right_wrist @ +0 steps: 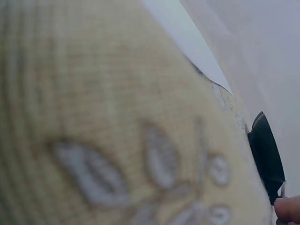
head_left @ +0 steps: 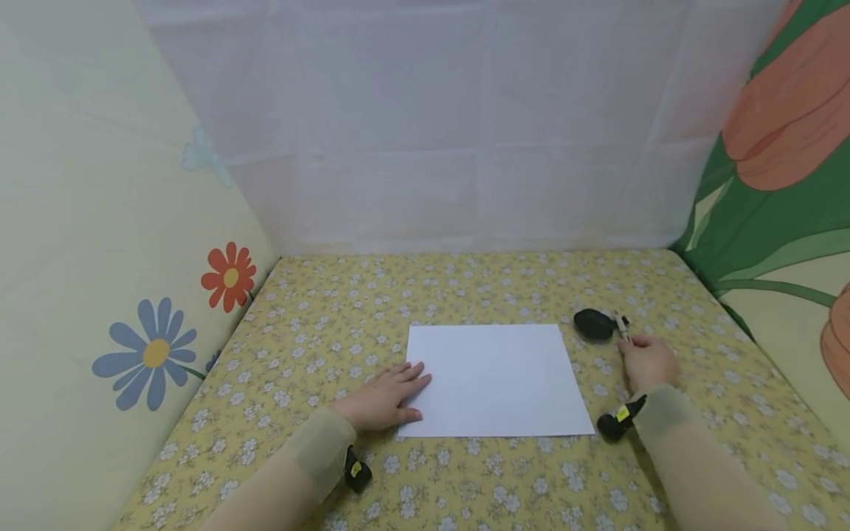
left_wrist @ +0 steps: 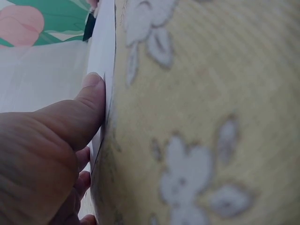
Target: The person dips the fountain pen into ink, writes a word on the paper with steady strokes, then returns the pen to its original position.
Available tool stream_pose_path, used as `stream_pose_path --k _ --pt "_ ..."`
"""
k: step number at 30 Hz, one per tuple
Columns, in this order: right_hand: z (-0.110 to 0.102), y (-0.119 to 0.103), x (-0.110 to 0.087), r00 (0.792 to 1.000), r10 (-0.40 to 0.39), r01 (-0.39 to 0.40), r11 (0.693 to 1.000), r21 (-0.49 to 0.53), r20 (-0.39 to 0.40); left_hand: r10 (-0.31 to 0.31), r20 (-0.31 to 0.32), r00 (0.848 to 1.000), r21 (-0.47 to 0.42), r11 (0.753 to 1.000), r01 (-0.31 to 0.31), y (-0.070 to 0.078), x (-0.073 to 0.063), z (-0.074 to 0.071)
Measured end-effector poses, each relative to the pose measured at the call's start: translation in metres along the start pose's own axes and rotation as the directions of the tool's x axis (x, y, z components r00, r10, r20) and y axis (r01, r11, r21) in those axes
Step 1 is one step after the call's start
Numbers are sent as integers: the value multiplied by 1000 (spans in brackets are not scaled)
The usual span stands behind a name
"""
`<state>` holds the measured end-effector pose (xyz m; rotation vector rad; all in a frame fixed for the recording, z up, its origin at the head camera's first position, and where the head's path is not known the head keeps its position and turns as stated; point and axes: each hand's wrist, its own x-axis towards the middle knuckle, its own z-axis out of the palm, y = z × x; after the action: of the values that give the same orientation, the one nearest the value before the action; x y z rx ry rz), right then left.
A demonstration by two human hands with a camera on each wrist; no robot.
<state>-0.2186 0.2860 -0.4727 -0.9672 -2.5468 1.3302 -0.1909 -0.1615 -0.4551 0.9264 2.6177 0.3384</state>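
A white sheet of paper [head_left: 494, 380] lies flat on the table. On its left edge rests my left hand [head_left: 381, 398], fingers spread; the left wrist view shows the thumb [left_wrist: 91, 101] along the paper's edge. To the right of the sheet lies a black bulb-shaped thing [head_left: 594, 324], also visible in the right wrist view as a dark shape [right_wrist: 266, 152]. A small pale stick-like piece [head_left: 622, 326] stands out at its right end. My right hand [head_left: 651, 363] pinches that piece at its near end; only a fingertip [right_wrist: 288, 209] shows in the right wrist view.
The table's yellow cloth [head_left: 332, 302] has a white flower print. A white cloth backdrop [head_left: 432, 133] rises behind it. Flower-printed panels stand on the left [head_left: 159, 221] and right [head_left: 783, 243]. Each wrist wears a black strap with a camera.
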Motion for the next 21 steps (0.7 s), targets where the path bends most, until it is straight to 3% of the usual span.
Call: stream_pose_path --k 13,21 --pt "-6 1 2 997 -12 3 993 114 74 -6 -8 1000 15 1000 6 1 1 -1" --pt "-10 -7 -4 996 -48 39 993 111 77 -8 -12 1000 20 1000 8 2 1 -1"
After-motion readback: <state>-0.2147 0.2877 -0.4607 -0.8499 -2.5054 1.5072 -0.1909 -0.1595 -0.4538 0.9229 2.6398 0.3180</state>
